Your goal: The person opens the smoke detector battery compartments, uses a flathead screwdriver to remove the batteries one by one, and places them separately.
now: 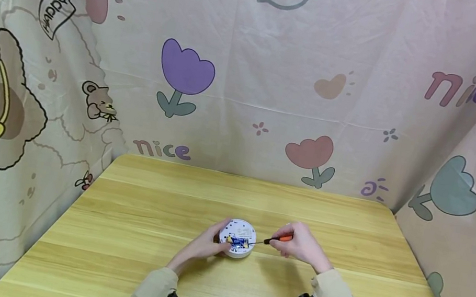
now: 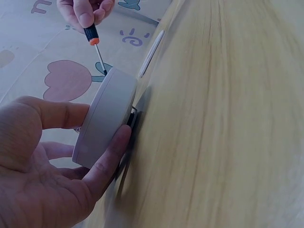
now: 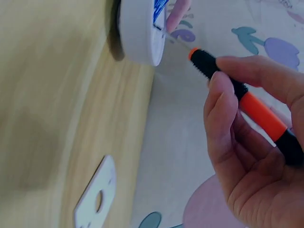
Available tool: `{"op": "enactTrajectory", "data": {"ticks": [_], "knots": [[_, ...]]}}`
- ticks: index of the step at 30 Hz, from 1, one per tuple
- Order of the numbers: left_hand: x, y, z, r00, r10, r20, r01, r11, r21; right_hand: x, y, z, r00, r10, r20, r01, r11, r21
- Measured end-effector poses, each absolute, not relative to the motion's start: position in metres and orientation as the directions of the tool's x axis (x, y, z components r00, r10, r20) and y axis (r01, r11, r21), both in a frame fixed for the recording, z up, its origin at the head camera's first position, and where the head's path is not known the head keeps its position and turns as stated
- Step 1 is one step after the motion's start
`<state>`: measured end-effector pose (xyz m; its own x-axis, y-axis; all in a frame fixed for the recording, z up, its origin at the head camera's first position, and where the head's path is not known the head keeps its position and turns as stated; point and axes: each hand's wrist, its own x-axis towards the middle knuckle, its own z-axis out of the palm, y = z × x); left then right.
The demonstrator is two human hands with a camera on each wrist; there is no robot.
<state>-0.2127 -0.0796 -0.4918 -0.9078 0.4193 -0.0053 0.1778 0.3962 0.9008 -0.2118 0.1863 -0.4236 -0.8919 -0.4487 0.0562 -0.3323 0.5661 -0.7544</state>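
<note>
A round white device (image 1: 235,251) stands low over the wooden table, its upper face carrying a blue, battery-like part (image 1: 239,242) and printed marks. My left hand (image 1: 204,244) grips it by the left side, thumb and fingers around the rim (image 2: 107,121). With my right hand (image 1: 303,244) I hold a screwdriver (image 3: 263,114) with an orange and black handle, pinched between thumb and fingers. Its thin shaft (image 2: 99,58) slants down to the device's face, tip near the end of the blue part. Whether the tip sits in a slot cannot be made out.
On the wooden table (image 1: 153,197), a flat white plate with a round hole (image 3: 107,183) lies beyond the device; the left wrist view shows a thin white piece (image 2: 152,53) edge-on. A patterned curtain (image 1: 243,64) hangs behind the table and at both sides.
</note>
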Motion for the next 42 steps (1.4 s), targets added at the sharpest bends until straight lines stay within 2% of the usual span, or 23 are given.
{"op": "enactTrajectory", "data": {"ticks": [13, 18, 24, 27, 34, 42], "knots": [[-0.212, -0.079, -0.491, -0.909, 0.417, -0.007, 0.171, 0.389, 0.905, -0.199, 0.159, -0.408, -0.944, -0.316, 0.090, -0.309, 0.760, -0.572], [-0.213, -0.078, -0.493, -0.907, 0.421, -0.001, 0.176, 0.382, 0.907, -0.200, 0.151, -0.407, -0.931, -0.335, 0.147, -0.362, 0.789, -0.496], [-0.213, -0.077, -0.494, -0.908, 0.418, -0.006, 0.164, 0.370, 0.915, -0.201, 0.143, -0.400, -0.920, -0.360, 0.158, -0.392, 0.819, -0.419], [-0.213, -0.077, -0.494, -0.910, 0.415, -0.010, 0.161, 0.375, 0.913, -0.203, 0.140, -0.398, -0.923, -0.361, 0.130, -0.381, 0.824, -0.419], [-0.213, -0.076, -0.493, -0.907, 0.421, -0.009, 0.170, 0.386, 0.907, -0.206, 0.140, -0.396, -0.943, -0.333, -0.004, -0.280, 0.799, -0.531], [-0.214, -0.075, -0.490, -0.911, 0.411, -0.018, 0.153, 0.381, 0.912, -0.208, 0.144, -0.389, -0.937, -0.349, 0.023, -0.310, 0.798, -0.517]]}}
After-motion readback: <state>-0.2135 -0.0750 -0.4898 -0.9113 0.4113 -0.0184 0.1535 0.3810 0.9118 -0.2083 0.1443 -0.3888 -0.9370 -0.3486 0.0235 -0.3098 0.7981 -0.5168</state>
